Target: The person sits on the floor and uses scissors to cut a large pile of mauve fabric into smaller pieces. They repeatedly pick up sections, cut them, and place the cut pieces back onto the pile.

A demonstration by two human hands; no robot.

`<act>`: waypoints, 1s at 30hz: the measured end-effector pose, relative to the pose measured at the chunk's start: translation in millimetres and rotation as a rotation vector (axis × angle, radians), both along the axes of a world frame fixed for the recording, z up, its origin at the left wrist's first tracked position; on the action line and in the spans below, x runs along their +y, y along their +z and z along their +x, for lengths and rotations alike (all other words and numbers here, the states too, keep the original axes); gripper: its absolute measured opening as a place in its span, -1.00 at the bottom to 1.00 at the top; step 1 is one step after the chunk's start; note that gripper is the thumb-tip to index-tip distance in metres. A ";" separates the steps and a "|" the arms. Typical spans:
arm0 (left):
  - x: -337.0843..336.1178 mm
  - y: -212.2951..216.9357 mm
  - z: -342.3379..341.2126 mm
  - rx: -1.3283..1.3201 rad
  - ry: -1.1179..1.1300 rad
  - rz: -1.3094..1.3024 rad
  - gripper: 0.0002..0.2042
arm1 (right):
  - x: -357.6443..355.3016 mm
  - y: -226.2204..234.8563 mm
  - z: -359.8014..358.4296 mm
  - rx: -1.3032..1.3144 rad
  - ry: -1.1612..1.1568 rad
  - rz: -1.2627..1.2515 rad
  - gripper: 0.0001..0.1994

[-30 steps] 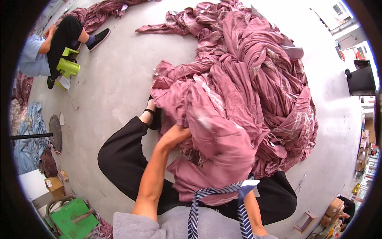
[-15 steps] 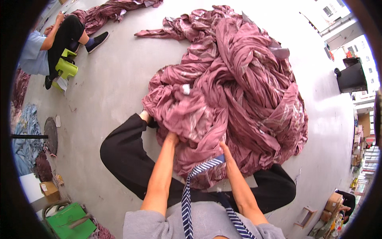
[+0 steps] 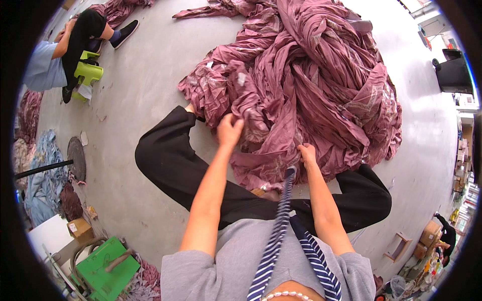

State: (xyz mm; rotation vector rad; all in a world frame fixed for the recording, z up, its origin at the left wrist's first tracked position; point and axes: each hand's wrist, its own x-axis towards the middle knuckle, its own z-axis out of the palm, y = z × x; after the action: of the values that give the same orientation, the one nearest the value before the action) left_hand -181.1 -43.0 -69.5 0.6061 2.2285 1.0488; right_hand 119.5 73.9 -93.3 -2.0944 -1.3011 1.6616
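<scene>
Both grips, left hand (image 3: 229, 129) and right hand (image 3: 306, 153), clutch folds of one heaped maroon fabric pile (image 3: 311, 80).

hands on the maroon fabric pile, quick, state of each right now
Left hand: closed, pinching a fold of the maroon fabric pile.
Right hand: resting on the pile's near edge; grip cannot be told.

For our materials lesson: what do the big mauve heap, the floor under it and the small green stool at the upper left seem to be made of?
Mauve heap: thin woven cloth, slightly shiny, judging by its fine creases and soft folds; the left hand grips it.
Floor: probably smooth grey concrete, matt and stained.
Green stool: likely moulded plastic, by its bright, even colour.
</scene>
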 end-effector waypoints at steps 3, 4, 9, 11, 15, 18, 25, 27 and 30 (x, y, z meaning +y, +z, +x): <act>-10.1 -3.5 70.5 -0.117 -0.134 -0.213 0.00 | -17.7 7.9 4.9 0.025 0.046 0.062 -0.77; -17.6 -5.3 87.6 -0.211 -0.124 -0.276 0.07 | -25.1 9.1 5.3 0.027 0.038 0.106 -0.77; -39.5 -4.4 112.9 -0.134 -0.544 -0.592 -0.36 | -69.0 13.1 5.4 0.172 -0.044 0.263 -0.61; -36.6 15.2 123.5 -0.015 -0.623 -0.513 -0.60 | -81.1 17.7 -1.3 0.255 -0.043 0.274 -0.58; -21.6 92.2 147.4 -0.115 -0.782 -0.180 -0.62 | -74.8 52.4 1.8 0.186 0.149 -0.111 -0.64; 14.8 149.4 142.7 -0.707 -0.561 0.260 -0.81 | -72.6 87.5 -0.9 0.942 -0.183 -0.263 -0.77; 118.0 144.8 53.6 -0.544 -0.224 0.581 -0.39 | 16.8 100.9 17.2 0.595 -0.273 0.100 -0.76; 103.3 110.0 39.8 -0.442 -0.140 0.310 -0.33 | 13.1 84.6 31.7 0.445 -0.425 0.143 -0.76; 64.4 55.1 45.8 -0.497 -0.038 0.110 -0.36 | -14.6 63.2 59.1 0.443 -0.405 0.156 -0.76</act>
State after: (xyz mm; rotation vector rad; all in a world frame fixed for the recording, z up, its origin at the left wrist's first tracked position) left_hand -135.2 21.5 -14.4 0.3784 1.7311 1.1616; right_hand 178.7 59.3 -30.1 -1.6328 -0.7807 1.6483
